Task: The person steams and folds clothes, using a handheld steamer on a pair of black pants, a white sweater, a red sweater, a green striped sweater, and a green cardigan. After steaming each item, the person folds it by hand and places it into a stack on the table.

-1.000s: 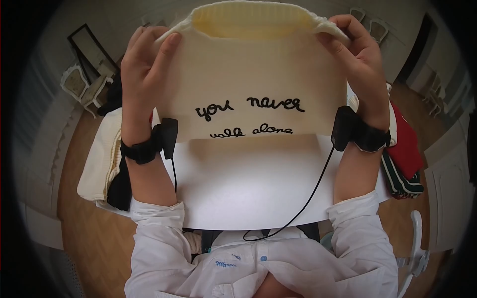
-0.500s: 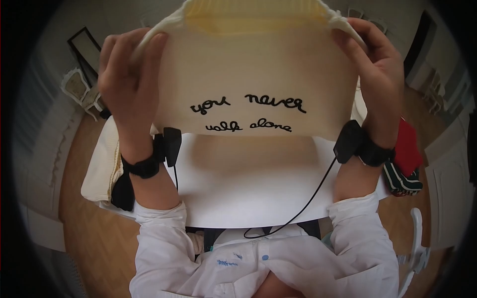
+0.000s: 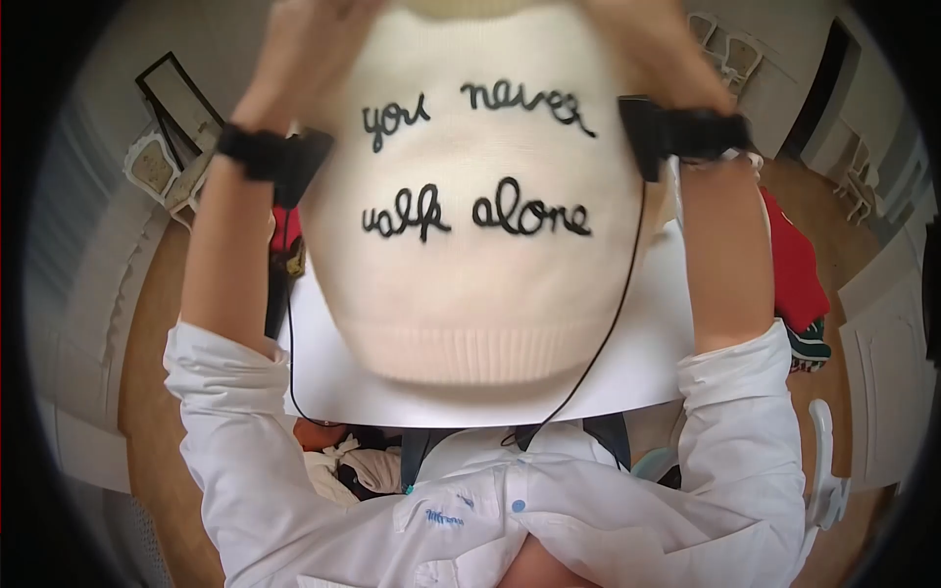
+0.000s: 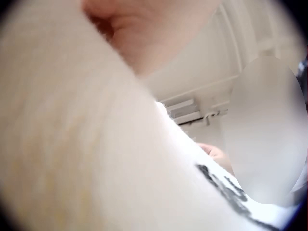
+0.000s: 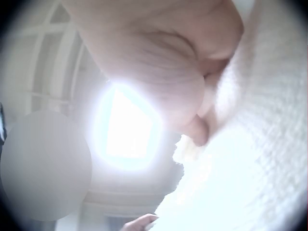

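Note:
A cream knitted sweater point(image 3: 470, 284) hangs in front of me over the table, with black lettering "you never walk alone" and a ribbed hem. Its neck end is cut off by the top of the head view. My left hand point(image 3: 319, 49) grips the upper left part, blurred in the head view. On the opposite side my right hand point(image 3: 652, 49) grips the sweater's upper right. The right wrist view shows curled fingers point(image 5: 199, 132) pinching the fuzzy white knit. In the left wrist view the cloth covers the left fingertips.
Under the sweater lies a white table point(image 3: 652, 363). A red garment point(image 3: 796, 265) and a green striped one point(image 3: 810, 345) sit at its right side, with more red cloth point(image 3: 284, 227) at the left. Light-coloured clothes point(image 3: 368, 465) show below the front edge. Ornate chairs point(image 3: 152, 167) stand behind.
Both hands have moved up in the head view with the sweater. Its front has swung from tilted away to facing me, so the lettering looks larger and the ribbed hem shows.

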Action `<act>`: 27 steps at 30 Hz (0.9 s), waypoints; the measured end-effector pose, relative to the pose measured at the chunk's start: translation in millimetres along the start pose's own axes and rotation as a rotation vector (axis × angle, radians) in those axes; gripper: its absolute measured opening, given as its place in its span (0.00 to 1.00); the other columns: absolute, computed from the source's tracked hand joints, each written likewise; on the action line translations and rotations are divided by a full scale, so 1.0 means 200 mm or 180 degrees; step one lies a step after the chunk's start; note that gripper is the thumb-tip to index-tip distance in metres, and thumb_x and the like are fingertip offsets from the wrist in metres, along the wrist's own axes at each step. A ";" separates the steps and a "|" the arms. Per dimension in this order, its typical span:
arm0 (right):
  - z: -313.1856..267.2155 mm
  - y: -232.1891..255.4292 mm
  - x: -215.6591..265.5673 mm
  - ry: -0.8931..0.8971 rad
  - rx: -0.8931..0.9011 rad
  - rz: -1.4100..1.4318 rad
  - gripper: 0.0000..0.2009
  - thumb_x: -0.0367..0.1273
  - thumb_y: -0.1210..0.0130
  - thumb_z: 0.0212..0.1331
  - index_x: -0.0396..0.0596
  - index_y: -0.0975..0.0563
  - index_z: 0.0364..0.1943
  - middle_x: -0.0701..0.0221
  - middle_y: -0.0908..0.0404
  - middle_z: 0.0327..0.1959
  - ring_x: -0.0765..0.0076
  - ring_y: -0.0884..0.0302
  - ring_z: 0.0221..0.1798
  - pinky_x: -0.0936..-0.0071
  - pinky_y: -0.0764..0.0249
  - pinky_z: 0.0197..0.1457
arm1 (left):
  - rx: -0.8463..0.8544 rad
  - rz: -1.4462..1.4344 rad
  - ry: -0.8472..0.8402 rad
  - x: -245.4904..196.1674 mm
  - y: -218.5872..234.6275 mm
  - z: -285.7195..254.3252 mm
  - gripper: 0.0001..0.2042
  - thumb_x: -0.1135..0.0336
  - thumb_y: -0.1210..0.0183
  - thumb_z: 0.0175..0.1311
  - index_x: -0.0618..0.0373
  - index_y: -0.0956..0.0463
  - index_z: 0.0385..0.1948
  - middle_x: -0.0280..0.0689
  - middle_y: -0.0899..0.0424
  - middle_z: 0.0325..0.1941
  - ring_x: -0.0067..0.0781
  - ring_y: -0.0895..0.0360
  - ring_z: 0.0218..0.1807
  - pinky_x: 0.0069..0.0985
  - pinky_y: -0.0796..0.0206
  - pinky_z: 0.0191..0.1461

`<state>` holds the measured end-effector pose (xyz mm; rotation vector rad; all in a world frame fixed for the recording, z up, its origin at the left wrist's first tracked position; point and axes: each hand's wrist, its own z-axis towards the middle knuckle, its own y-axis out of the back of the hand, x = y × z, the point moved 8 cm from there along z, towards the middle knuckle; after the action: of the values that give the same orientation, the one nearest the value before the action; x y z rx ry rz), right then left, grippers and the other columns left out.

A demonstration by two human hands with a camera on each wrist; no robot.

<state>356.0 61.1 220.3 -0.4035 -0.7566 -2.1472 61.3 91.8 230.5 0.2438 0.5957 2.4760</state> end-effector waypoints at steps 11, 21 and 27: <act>-0.68 -0.61 -0.60 -0.0959 0.2804 -0.0392 0.26 0.47 0.34 0.64 0.43 0.17 0.58 0.56 0.13 0.53 0.59 0.17 0.57 0.68 0.23 0.61 | 0.2747 0.0469 0.1044 0.35 -0.43 -0.93 0.22 0.50 0.33 0.66 0.44 0.20 0.60 0.47 0.21 0.63 0.55 0.21 0.63 0.43 0.32 0.69; -0.85 -0.66 -0.84 -0.1624 0.3090 0.0427 0.30 0.50 0.39 0.68 0.46 0.22 0.67 0.60 0.18 0.64 0.62 0.25 0.69 0.68 0.34 0.73 | 0.4034 0.0423 0.1963 0.86 -0.21 -1.40 0.38 0.39 0.32 0.61 0.58 0.25 0.66 0.50 0.18 0.66 0.48 0.21 0.68 0.37 0.31 0.70; -0.87 -0.67 -0.82 -0.1611 0.3231 0.0479 0.37 0.53 0.37 0.65 0.53 0.31 0.75 0.57 0.25 0.70 0.57 0.30 0.72 0.67 0.38 0.75 | 0.4075 0.0462 0.1983 0.78 -0.17 -1.40 0.36 0.40 0.28 0.58 0.61 0.22 0.60 0.50 0.15 0.59 0.47 0.16 0.56 0.36 0.26 0.60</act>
<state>348.2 113.1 -47.7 -0.4182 -1.8814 -1.2720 -132.0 105.0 -26.6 -0.0377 2.4185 1.8832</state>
